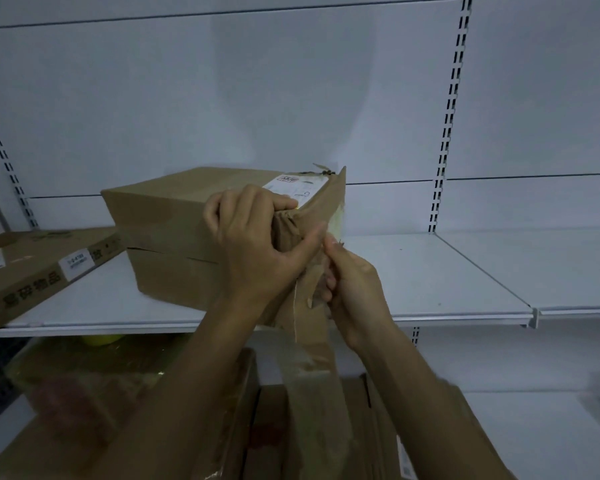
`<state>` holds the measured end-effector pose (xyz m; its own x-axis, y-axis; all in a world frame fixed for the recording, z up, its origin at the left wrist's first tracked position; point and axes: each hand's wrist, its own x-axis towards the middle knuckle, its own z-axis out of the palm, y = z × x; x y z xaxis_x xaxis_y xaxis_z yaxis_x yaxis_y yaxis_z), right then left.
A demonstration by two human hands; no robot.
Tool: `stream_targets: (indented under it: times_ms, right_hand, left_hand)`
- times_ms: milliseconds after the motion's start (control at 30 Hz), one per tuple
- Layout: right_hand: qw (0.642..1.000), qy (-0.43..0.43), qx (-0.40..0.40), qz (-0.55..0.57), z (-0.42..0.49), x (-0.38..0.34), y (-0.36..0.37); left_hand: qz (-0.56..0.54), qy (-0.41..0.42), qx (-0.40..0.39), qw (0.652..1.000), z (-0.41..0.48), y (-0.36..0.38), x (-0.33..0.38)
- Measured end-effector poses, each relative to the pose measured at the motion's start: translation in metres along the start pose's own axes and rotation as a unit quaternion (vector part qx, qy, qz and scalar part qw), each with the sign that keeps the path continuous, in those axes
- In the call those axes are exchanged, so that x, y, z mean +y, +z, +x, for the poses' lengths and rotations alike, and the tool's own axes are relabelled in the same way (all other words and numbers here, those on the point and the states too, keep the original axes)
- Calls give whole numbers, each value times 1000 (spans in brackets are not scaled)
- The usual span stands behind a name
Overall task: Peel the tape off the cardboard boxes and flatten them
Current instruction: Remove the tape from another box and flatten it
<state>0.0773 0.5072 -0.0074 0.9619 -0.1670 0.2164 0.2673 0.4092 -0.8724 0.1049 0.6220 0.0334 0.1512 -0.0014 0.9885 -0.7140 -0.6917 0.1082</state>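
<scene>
Cardboard box sits on white shelf, label on top, seam split along its front face. Left hand grips the box's near top corner, fingers curled over the edge. Right hand pinches tape strip, which hangs loose from that corner below shelf edge. Flat carton lies just left of the box.

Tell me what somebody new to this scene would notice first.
The two hands at centre frame: the left hand grips the near corner of the cardboard box on the white shelf, while the right hand pinches a tape strip peeled from that corner, its loose length hanging below the shelf. Next, a flatter box lies at the shelf's left end.
</scene>
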Motion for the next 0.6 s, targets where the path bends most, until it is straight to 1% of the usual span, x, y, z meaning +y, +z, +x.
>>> stream_targets:
  times_ms: [100, 133, 167, 233, 267, 300, 400, 500, 600]
  right_hand:
    - [997, 70, -24, 4, 12, -19, -6]
    - [996, 79, -23, -33, 18, -26, -8]
    - [992, 75, -19, -98, 24, -31, -9]
    - [974, 50, -24, -220, 35, -37, -11]
    - [967, 38, -36, -248, 40, -38, -12]
    - [966, 32, -56, -252, 43, -38, -14]
    - [971, 46, -123, -199, 49, -36, -25]
    - [971, 71, -145, -178, 54, -39, -31]
    - [959, 91, -148, -223, 58, -46, -30]
  left_hand:
    - [-12, -13, -7, 1000, 1, -4, 1]
    - [-16, -14, -8, 1000, 1, -4, 2]
    - [-17, -15, -7, 1000, 0, -5, 3]
    - [-17, -19, -4, 1000, -1, -5, 3]
    - [-18, -22, -1, 1000, -1, -5, 2]
    - [-19, -24, 3, 1000, -2, -5, 1]
    - [-17, -21, 5, 1000, -1, -2, 2]
    - [-9, -17, 8, 1000, -1, 2, 3]
    - [-6, -18, 10, 1000, 0, 3, 1]
